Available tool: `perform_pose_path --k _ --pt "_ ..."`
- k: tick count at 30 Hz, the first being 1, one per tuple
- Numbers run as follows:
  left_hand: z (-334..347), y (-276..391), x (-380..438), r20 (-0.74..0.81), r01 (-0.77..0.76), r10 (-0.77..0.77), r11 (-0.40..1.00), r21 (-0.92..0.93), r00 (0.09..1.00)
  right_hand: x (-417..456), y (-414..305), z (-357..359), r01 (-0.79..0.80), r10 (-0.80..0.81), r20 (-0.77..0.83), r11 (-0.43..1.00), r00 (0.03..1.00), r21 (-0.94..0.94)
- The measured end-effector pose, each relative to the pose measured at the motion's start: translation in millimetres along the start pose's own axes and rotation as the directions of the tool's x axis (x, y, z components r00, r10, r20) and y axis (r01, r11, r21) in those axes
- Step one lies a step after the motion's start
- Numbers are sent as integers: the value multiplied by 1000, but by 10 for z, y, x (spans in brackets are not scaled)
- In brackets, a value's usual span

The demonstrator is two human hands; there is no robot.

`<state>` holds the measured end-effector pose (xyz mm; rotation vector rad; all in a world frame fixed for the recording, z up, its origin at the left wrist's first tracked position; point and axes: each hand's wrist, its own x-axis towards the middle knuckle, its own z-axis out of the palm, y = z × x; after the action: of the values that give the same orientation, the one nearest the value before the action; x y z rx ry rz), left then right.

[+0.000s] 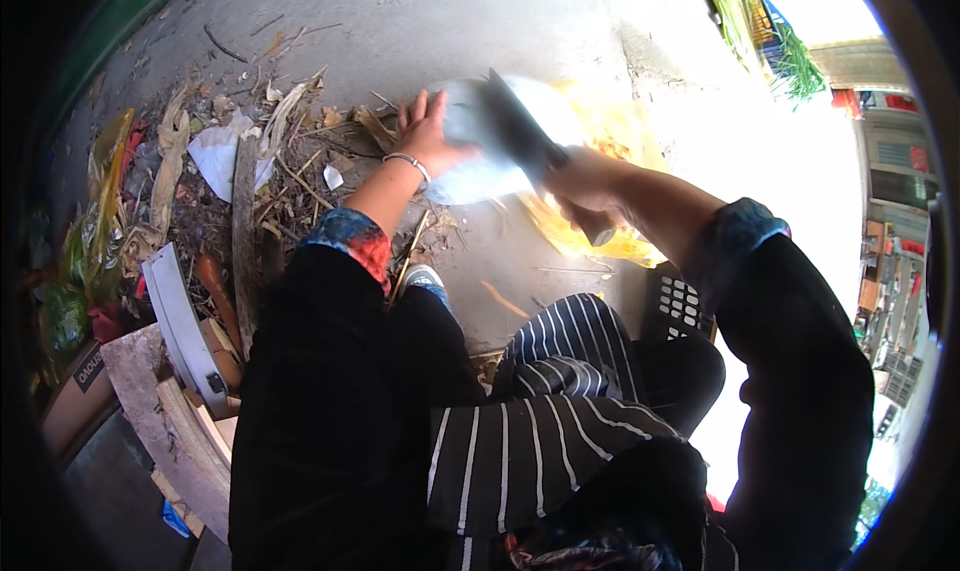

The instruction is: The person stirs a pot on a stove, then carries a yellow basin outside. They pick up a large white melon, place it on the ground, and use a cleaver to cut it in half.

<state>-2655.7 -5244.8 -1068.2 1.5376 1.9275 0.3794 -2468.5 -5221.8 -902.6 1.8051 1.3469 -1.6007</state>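
Observation:
A pale, roundish object (472, 185) with a bluish-white surface lies on the ground before me; glare and blur hide what it is. My left hand (431, 136) rests at its left edge, fingers spread and thumb reaching over it. In my right hand (589, 185) is the handle of a cleaver-like knife (525, 125). Its dark blade is blurred and slants up and left above the pale object. Under and beside the object on the right spreads a yellow plastic bag (637, 245).
Dry leaves, twigs and scraps litter the concrete floor (495, 16) to the left, around a wooden plank (244, 233). Boards (150, 391) and a cardboard box (79, 391) stand nearer me. A black plastic crate (679, 305) is by my right knee. Green leafy stalks (799, 68) lie far right.

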Motion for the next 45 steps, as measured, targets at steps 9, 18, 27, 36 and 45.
perform_pose_path --k 9,18,27,36,45 --pt "45 -156 117 -49 -32 30 999 -25 998 917 732 554 293 -287 -286 956 914 -21" --pt "-7 24 26 23 69 -69 997 31 997 1630 979 611 547 -534 -388 833 751 -89" --pt "117 -207 68 64 -17 31 979 -204 998 1029 516 216 356 -360 -44 931 932 -78" --pt "271 -217 -40 -52 -79 71 979 -186 996 977 322 90 148 -148 16 989 989 -23" --pt "111 320 -495 52 -4 -1 995 103 999 833 464 141 117 -118 -1 993 993 -31"
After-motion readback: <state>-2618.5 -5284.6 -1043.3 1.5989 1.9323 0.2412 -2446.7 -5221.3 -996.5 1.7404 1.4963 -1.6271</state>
